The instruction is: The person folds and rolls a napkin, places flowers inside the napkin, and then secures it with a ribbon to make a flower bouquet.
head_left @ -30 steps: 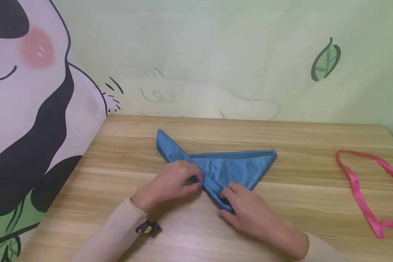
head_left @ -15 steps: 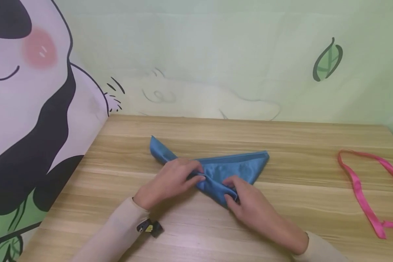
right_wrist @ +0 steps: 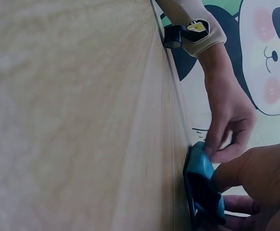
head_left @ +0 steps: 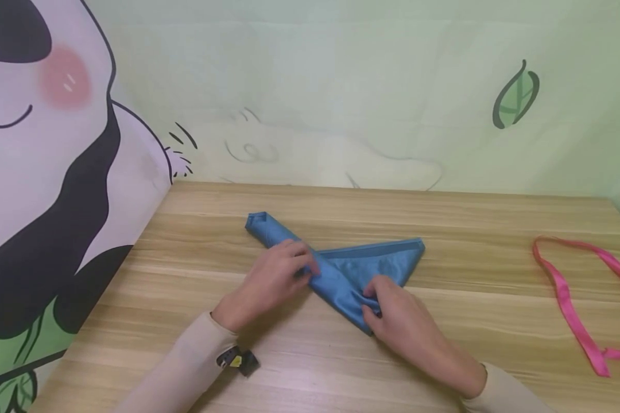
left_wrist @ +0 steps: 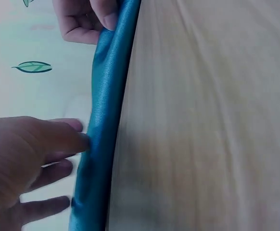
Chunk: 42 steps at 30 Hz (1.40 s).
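A shiny blue cloth (head_left: 377, 269) lies on the table, with one side rolled into a diagonal band and a flat triangular part spreading to the right. My left hand (head_left: 276, 269) touches the middle of the band. In the left wrist view, its thumb lies against the roll and its other fingers (left_wrist: 53, 173) are loosely spread. My right hand (head_left: 405, 318) pinches the near end of the band between thumb and fingers. The right wrist view shows the cloth's bunched end (right_wrist: 200, 178) at the right hand (right_wrist: 270, 178); part of that grip is hidden.
A pink ribbon (head_left: 563, 292) lies in a loose loop on the wooden table (head_left: 470, 355) at the right. A small dark device (head_left: 237, 360) is strapped at the left sleeve. Behind the table stands a pale green wall (head_left: 315, 74) with panda and leaf drawings.
The band has turned over toward the triangular part, and its far tip now looks flattened. The left hand has loosened from its pinch and shifted slightly upward. The right hand still grips the near end.
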### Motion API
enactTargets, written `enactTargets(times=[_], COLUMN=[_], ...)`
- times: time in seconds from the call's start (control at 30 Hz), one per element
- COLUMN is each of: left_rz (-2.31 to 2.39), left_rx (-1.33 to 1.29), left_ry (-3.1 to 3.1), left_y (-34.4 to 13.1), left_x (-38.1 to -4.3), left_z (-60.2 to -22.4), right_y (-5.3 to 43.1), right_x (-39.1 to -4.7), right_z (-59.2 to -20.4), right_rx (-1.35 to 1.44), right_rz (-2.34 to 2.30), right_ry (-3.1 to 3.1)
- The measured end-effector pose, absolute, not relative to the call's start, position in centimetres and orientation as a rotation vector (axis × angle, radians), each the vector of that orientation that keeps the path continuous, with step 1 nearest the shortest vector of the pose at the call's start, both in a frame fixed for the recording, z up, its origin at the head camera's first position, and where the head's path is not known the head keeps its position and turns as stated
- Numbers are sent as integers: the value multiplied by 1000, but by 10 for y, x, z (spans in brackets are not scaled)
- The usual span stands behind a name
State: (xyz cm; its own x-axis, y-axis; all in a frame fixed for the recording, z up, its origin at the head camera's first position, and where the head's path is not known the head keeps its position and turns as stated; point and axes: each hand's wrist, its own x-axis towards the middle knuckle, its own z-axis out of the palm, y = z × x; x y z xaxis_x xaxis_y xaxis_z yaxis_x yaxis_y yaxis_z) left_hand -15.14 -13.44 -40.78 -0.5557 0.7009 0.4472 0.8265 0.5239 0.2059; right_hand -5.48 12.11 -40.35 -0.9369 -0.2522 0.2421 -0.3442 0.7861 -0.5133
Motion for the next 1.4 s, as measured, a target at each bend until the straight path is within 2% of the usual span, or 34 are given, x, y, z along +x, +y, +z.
enactTargets(times=[0.13,0.4,0.7,0.97,1.23,1.4], left_rz=[-564,-551,-521,-560,-581,-559], left_rx=[-1321,-1397,-1416,-1418,-1273,-1242], left_ry=[-2563,-2727,-2648,-2592,-2651,-2668], left_y=[-136,-138,-135,-133,-133,-134], left_x=[-150,-148,-146,-147,-146,-146], left_z=[-408,-405,-406,-410,-406,-406], right_y=[123,125,123,122,121,119], right_x=[-56,-58,-49,-53,-57,-57], right_z=[-405,-406,-397,-397,-399,-401], right_rx=[521,812,878,706,527,517], right_rz=[732,567,423,669,1119,1205], right_ry=[-2783,-2659,-2807,-2806,-2814,-2781])
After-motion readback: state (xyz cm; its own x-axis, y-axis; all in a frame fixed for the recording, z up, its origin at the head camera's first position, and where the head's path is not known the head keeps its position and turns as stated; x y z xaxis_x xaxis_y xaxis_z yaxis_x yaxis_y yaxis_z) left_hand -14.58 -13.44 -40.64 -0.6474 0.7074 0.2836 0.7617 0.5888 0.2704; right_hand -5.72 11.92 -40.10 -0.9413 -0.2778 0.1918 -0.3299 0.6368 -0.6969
